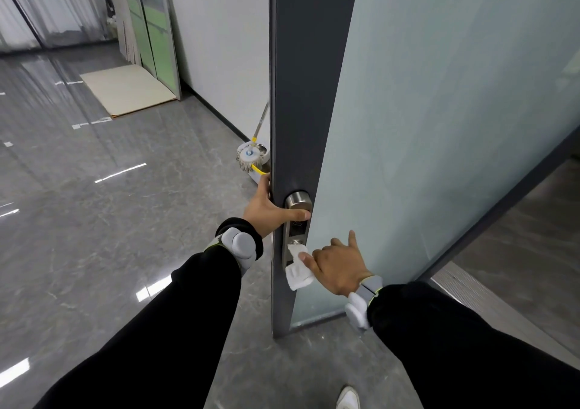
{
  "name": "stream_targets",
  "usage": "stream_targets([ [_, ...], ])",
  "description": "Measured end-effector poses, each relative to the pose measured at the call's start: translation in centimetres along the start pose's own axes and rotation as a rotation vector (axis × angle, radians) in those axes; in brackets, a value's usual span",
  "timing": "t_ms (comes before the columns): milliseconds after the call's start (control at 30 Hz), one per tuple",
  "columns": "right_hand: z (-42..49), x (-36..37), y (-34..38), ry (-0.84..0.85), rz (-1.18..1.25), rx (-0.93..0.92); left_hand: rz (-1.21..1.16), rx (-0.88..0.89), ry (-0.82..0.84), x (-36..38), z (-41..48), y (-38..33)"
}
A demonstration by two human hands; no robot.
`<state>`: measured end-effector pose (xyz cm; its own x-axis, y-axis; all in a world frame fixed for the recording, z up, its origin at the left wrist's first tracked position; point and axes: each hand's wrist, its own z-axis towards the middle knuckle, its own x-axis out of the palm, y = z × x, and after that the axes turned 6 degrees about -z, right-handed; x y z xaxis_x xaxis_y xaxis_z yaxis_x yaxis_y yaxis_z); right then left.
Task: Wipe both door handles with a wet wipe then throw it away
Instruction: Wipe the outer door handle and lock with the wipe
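Observation:
An open door [314,63] with a dark grey frame and frosted glass stands edge-on before me. A silver lock plate with a handle [298,203] is mounted on its near face. My left hand [270,211] grips the door's edge, thumb lying across the lock plate and fingers wrapped round the far side. My right hand [337,264] presses a white wet wipe [298,270] against the lower part of the lock plate; the wipe hangs folded below my thumb. The handle on the far side is hidden by the door.
A mop [251,154] with a yellow-trimmed head leans on the white wall just behind the door. Framed panels [153,28] lean against the wall farther back, with a beige board [125,90] on the glossy grey floor. My white shoe [348,397] shows at the bottom.

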<state>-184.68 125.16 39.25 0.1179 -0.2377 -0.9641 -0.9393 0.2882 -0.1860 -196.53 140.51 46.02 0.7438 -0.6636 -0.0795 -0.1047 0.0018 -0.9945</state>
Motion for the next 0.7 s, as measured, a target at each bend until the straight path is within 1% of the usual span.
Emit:
stream_targets([
  [133, 0.8, -1.4, 1.7, 0.069, -0.004, 0.014, 0.0, -0.004, -0.004, 0.0, 0.1, 0.0],
  [233, 1.4, -1.7, 2.3, 0.089, 0.036, 0.059, -0.004, 0.002, 0.002, -0.1, 0.2, 0.0],
  [333, 2.1, -1.6, 3.0, 0.07, 0.077, 0.151, -0.013, 0.002, -0.002, -0.2, 0.3, 0.2],
  [433, 2.0, -1.4, 3.5, 0.054, 0.097, 0.202, -0.008, 0.002, 0.001, -0.1, 0.2, 0.2],
  [700, 2.1, -1.1, 3.0, 0.115, 0.109, 0.143, -0.003, -0.006, 0.004, -0.1, 0.3, 0.3],
])
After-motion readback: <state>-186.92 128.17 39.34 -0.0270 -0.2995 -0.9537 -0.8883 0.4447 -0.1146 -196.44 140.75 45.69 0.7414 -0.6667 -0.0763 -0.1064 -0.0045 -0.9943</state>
